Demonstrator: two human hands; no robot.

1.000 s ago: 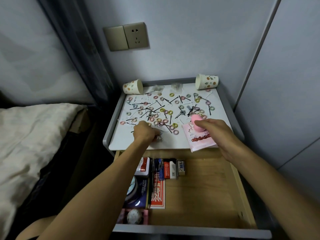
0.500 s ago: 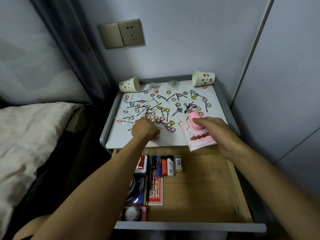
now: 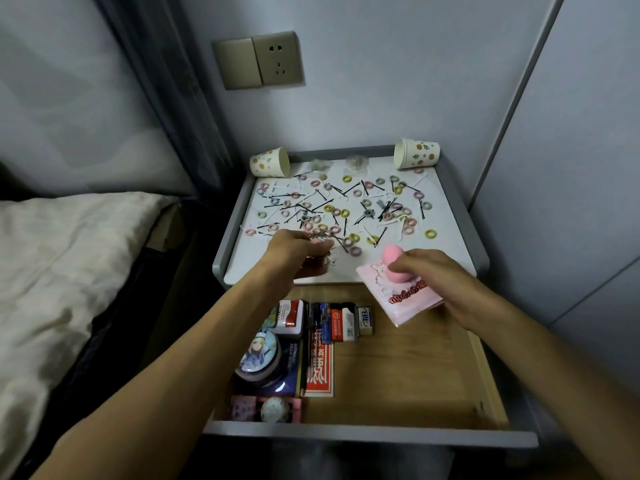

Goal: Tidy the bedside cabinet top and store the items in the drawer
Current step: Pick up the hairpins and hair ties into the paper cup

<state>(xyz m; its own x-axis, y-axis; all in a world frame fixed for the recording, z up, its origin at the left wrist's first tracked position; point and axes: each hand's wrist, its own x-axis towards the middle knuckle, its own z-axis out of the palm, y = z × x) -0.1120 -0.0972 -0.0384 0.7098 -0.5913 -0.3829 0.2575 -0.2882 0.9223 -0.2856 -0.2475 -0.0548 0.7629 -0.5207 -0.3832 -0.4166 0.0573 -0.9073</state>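
Note:
The white cabinet top [image 3: 446, 244] is strewn with several small coloured hair ties [image 3: 430, 233] and black hairpins [image 3: 381, 233]. My left hand [image 3: 294, 252] hovers over its front part, fingers curled round a small metallic trinket [image 3: 327, 252] that is mostly hidden. My right hand [image 3: 440, 278] pinches a pink egg-shaped sponge [image 3: 393, 259] against a pink printed packet [image 3: 405, 299], held over the cabinet's front edge and the back of the open wooden drawer [image 3: 398, 375].
Two spotted paper cups lie on their sides at the back corners, one left [image 3: 269, 162], one right [image 3: 416, 153]. The drawer's left side holds a round tin [image 3: 258, 353], a red booklet [image 3: 320, 372] and small boxes [image 3: 341, 322]. A bed [image 3: 52, 271] stands to the left.
My right hand has pulled the sponge and packet back from the top, now partly over the drawer. My left hand has lifted slightly off the top with the trinket.

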